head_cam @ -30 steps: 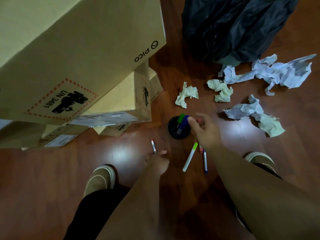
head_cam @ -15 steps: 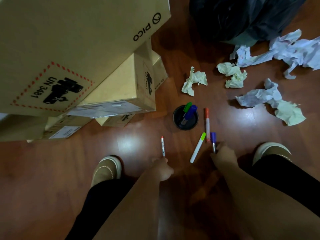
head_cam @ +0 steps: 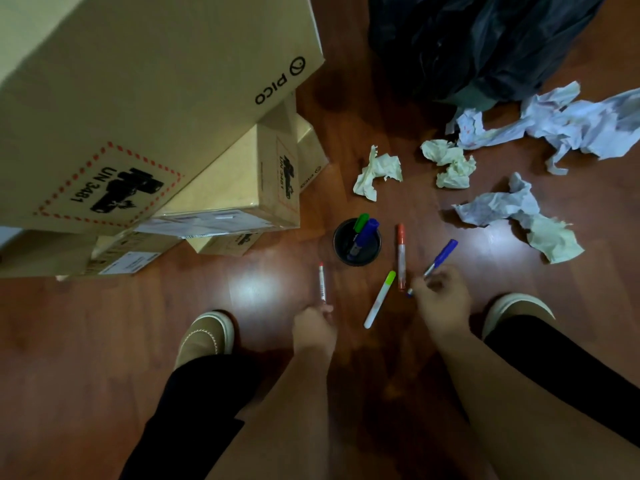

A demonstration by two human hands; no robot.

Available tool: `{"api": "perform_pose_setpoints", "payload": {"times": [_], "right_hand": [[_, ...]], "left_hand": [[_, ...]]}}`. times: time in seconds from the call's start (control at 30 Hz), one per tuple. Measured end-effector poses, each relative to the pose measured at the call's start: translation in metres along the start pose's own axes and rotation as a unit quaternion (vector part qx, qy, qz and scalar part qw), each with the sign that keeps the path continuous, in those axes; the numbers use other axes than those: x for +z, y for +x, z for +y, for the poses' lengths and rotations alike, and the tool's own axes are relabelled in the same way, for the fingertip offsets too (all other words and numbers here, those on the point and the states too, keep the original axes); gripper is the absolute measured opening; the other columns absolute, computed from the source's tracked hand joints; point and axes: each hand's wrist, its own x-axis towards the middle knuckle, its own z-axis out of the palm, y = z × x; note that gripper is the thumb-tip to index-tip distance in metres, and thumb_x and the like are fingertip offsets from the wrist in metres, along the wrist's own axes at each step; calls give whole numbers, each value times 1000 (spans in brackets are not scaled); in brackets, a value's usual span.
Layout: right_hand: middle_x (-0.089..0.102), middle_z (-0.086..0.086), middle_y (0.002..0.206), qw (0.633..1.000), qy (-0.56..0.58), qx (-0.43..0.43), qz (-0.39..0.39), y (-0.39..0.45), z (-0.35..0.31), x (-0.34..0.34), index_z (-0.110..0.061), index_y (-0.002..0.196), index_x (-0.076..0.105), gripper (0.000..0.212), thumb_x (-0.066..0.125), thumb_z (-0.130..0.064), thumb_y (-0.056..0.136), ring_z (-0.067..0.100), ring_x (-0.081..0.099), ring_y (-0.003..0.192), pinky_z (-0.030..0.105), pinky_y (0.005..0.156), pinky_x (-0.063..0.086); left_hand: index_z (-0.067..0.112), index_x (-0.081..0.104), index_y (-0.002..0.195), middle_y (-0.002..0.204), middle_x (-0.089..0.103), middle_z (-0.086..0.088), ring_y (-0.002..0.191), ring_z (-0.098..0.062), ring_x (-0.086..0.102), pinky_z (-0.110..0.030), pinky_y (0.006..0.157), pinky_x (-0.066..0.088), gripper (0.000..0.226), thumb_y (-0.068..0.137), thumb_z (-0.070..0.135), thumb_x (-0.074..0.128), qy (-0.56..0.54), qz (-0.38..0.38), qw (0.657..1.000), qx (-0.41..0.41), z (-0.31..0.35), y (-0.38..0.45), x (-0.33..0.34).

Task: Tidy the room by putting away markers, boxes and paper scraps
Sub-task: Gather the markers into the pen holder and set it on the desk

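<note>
A black round pen cup (head_cam: 357, 257) stands on the wooden floor with a green and a blue marker inside. My right hand (head_cam: 441, 299) is shut on a blue-capped marker (head_cam: 441, 256), which tilts up to the right. My left hand (head_cam: 313, 329) pinches the lower end of a thin red-tipped pen (head_cam: 322, 282). Between my hands lie an orange marker (head_cam: 401, 254) and a lime-capped marker (head_cam: 380, 299). Crumpled paper scraps lie beyond: one cream (head_cam: 377, 171), another cream (head_cam: 450, 162), a white-and-cream one (head_cam: 519, 216) and a large white one (head_cam: 568, 126).
Stacked cardboard boxes (head_cam: 138, 109) fill the left, smaller ones (head_cam: 239, 188) beneath the big one. A black rubbish bag (head_cam: 478, 39) sits at the top right. My two shoes (head_cam: 204, 336) (head_cam: 516, 310) stand on the floor either side of my arms.
My right hand has lifted the blue-capped marker off the floor, and it now angles up to the right. My left hand has closed on the end of the red-tipped pen.
</note>
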Motion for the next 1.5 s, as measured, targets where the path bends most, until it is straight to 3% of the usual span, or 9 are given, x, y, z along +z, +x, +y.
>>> {"api": "perform_pose_setpoints", "payload": {"times": [0.17,0.43,0.57,0.7,0.87,1.07,1.17,1.3,1.5], "right_hand": [[63,0,93,988,61,-95,-102,3,-66,28,-22,92,57,17,66,-10,85,17,63,85,30,77,50],[56,10,119,991,-37,-101,-80,10,-50,38,-12,128,52,52,68,-4,79,24,60,105,36,86,52],[55,12,122,992,-92,-38,-82,17,-22,33,-17,127,51,48,65,-6,83,29,63,100,39,74,57],[57,16,121,967,-215,-28,-133,40,-5,30,-20,121,58,30,61,-21,91,27,63,91,26,65,47],[43,12,134,916,-339,-106,-186,67,-1,35,-28,124,61,32,55,-20,94,30,60,106,36,90,54],[53,15,119,870,-449,-88,-183,79,23,8,-14,120,58,29,46,-23,95,39,57,111,42,96,47],[56,19,109,892,-420,-61,-155,64,36,-19,-14,119,45,30,49,-13,89,43,60,103,42,85,47],[63,11,95,960,-250,-18,-127,46,11,-32,-14,123,41,52,65,-2,77,33,63,90,35,76,48],[71,1,90,993,-12,-19,-117,41,-56,-18,-21,92,67,24,75,-5,76,24,70,93,35,84,55]], "left_hand": [[16,73,87,98,65,-4,75,-13,57,-15,69,41,14,88,9,61,-33,124,991,37,7,-11,-47],[14,72,90,84,71,-2,75,-15,63,-25,68,48,13,86,5,64,-129,242,938,211,42,-14,-92],[20,64,107,86,65,-2,80,-18,62,-30,65,49,20,92,11,57,-60,172,952,244,66,-2,-88],[40,24,147,138,55,-3,123,-23,54,-45,97,50,55,99,31,50,-94,95,975,179,79,9,-70],[27,48,128,131,48,2,122,-22,53,-38,100,47,35,95,27,56,-82,45,989,116,42,-10,6],[43,17,154,163,-23,-1,149,-35,-19,-54,120,-5,71,94,23,51,243,-221,925,191,20,-11,71],[26,11,157,164,-6,1,149,-31,9,-47,122,13,80,91,16,55,217,-207,942,153,27,-7,75],[20,46,141,142,43,1,114,-24,56,-31,99,47,48,95,7,50,90,-183,969,141,37,4,53],[19,58,102,115,47,3,104,-19,58,-32,95,50,44,80,-17,49,-59,-17,966,251,57,-27,-1]]}}
